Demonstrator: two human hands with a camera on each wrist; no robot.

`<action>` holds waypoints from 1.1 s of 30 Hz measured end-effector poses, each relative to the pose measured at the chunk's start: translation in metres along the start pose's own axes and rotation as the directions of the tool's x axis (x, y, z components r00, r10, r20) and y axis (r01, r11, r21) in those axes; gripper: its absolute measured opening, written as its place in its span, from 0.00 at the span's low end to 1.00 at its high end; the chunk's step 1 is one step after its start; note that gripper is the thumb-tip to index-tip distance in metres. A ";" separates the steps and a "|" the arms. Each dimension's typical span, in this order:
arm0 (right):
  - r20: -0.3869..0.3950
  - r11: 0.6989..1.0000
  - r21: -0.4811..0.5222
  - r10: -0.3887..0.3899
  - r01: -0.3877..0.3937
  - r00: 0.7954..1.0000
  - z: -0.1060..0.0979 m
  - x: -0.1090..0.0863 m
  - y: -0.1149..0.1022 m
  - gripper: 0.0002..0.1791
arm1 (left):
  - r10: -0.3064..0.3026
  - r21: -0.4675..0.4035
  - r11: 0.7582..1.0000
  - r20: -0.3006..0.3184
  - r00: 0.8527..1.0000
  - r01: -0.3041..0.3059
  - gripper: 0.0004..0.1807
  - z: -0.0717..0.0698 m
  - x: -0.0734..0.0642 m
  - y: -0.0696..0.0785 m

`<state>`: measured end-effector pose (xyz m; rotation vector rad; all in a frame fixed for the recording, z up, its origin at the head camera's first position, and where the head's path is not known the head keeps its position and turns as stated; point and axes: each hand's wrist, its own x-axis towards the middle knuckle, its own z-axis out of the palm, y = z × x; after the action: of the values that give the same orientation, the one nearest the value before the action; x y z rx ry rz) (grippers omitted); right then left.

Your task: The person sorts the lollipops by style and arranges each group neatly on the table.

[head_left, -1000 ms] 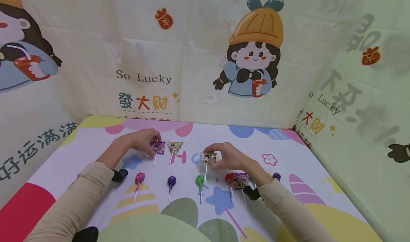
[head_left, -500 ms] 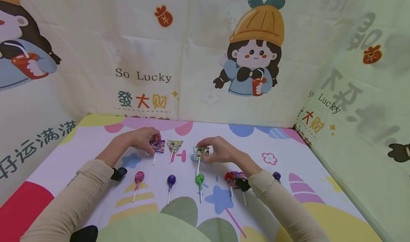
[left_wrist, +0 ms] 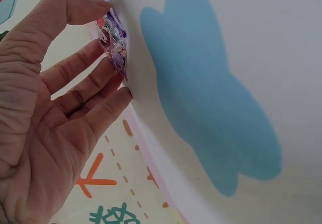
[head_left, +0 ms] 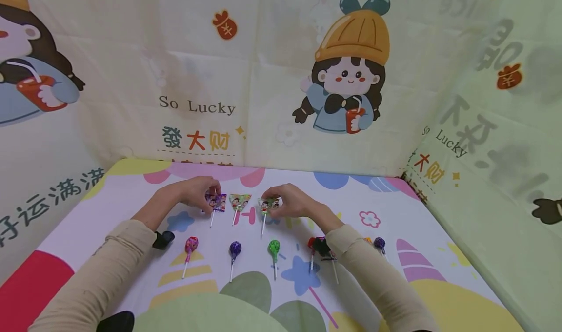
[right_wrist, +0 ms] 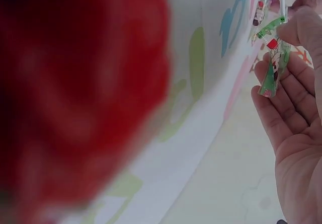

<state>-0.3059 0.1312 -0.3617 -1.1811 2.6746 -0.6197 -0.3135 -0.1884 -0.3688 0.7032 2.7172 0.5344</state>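
At the back of the table, my left hand point(head_left: 196, 194) pinches the edge of a purple-wrapped flat lollipop point(head_left: 217, 203) lying with its stick toward me. In the left wrist view, the thumb and fingertips touch that shiny purple wrapper point(left_wrist: 114, 45). My right hand point(head_left: 295, 202) pinches a green-and-clear-wrapped lollipop point(head_left: 267, 205) between thumb and fingers, its white stick hanging toward me. The right wrist view shows its green wrapper point(right_wrist: 275, 65) against the fingers. Between the two hands lies another green-wrapped lollipop point(head_left: 239, 202), touched by neither.
Nearer me lie a pink lollipop point(head_left: 191, 244), a dark purple one point(head_left: 235, 249) and a green one point(head_left: 274, 247). A red lollipop point(head_left: 312, 243) and others are partly hidden by my right forearm. Another purple lollipop point(head_left: 379, 244) lies farther right. Printed cloth walls point(head_left: 272, 78) enclose the table.
My right hand has carried the green-wrapped lollipop leftward and slightly back, closer to the other green-wrapped one. The left hand stays on the purple-wrapped lollipop.
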 end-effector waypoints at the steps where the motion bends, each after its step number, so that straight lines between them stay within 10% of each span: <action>1: 0.006 1.000 0.003 0.006 -0.006 1.000 0.000 0.002 0.000 0.22 | -0.001 0.000 1.000 0.000 1.000 0.001 0.29 0.000 0.000 0.000; 9: -0.007 0.998 0.017 -0.063 0.063 0.998 -0.002 0.012 0.003 0.06 | 0.007 0.000 1.000 0.001 1.000 -0.007 0.28 0.001 0.001 -0.003; 33: 0.076 1.000 0.026 -0.001 -0.001 0.997 -0.005 -0.003 -0.010 0.07 | 0.005 -0.012 1.000 -0.003 1.000 -0.005 0.28 0.000 -0.002 -0.002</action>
<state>-0.2988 0.1292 -0.3530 -1.1731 2.5962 -0.5960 -0.3129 -0.1910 -0.3693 0.7074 2.7136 0.5530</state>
